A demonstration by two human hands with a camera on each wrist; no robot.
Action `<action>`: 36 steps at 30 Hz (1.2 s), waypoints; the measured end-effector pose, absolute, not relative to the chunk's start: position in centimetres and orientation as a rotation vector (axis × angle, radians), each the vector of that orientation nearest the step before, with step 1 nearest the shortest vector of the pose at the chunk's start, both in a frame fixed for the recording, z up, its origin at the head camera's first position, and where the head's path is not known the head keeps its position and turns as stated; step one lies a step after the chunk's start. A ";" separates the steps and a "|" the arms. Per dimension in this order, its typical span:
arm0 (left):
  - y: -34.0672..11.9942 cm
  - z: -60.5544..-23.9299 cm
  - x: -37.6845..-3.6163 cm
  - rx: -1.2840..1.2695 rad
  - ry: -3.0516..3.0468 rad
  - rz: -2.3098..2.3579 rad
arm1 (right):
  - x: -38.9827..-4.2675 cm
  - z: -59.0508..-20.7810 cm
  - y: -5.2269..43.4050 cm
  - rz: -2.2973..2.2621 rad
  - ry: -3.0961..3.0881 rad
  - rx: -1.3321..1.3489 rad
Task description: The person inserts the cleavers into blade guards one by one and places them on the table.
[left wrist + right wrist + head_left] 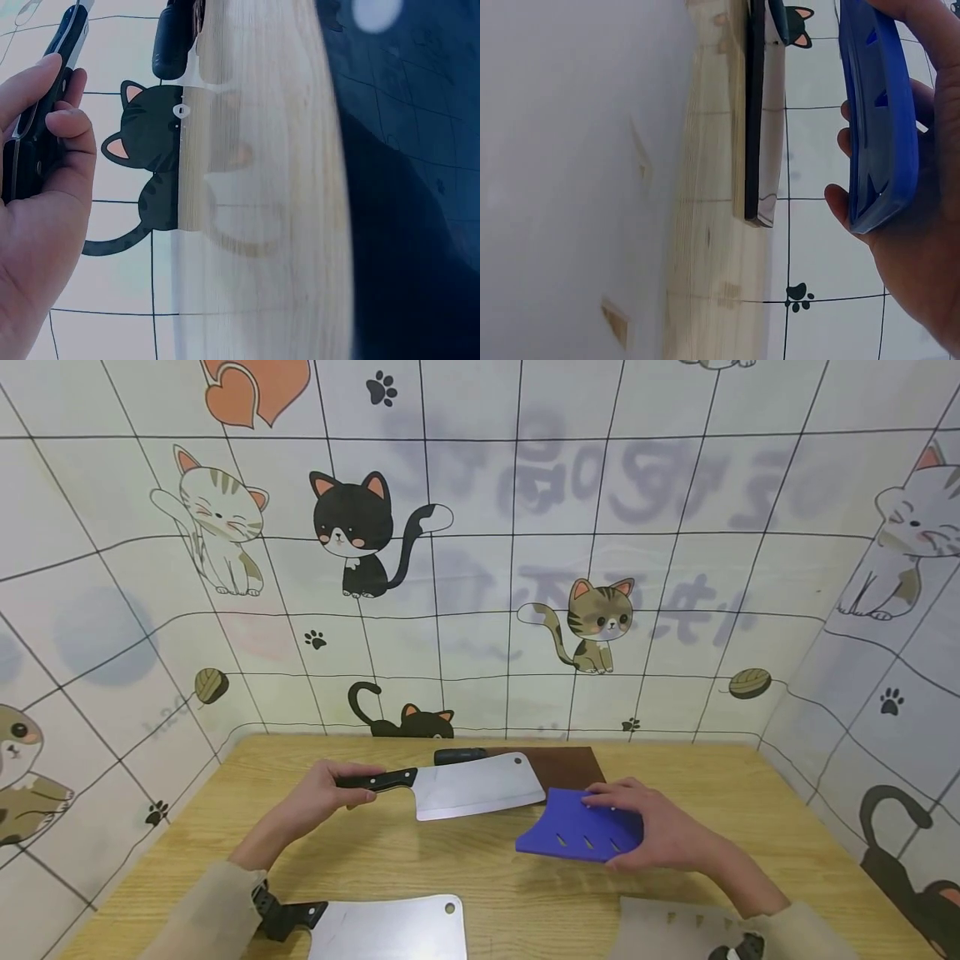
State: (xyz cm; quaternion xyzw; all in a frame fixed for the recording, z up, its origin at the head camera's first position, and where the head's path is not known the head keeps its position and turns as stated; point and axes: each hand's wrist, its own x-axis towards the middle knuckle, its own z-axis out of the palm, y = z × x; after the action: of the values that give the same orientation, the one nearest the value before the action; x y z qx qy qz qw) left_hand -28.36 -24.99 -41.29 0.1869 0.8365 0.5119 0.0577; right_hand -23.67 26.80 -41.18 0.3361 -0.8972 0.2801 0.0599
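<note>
Between held cleaver and blue piece, edges seemingly close.

the wall and table are viewed from the head, forward and down; left hand and right hand close up, turned sideways, from each wrist. the held black handle is shared by head and left wrist, the blue piece by head and right.
</note>
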 end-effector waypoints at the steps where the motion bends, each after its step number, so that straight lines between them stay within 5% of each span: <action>1: -25.0 -41.3 -28.3 0.570 2.530 1.554 | -23.6 -41.1 26.7 0.852 -2.721 1.016; 36: -24.5 -41.3 -27.9 0.592 2.509 1.559 | -23.8 -41.5 26.5 0.921 -2.673 0.923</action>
State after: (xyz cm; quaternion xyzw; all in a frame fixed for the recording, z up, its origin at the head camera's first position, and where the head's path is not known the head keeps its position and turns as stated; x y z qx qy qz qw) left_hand -27.95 -24.47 -41.28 0.1962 0.8312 0.5162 0.0643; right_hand -23.80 26.53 -41.50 0.3091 -0.8957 0.3085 0.0838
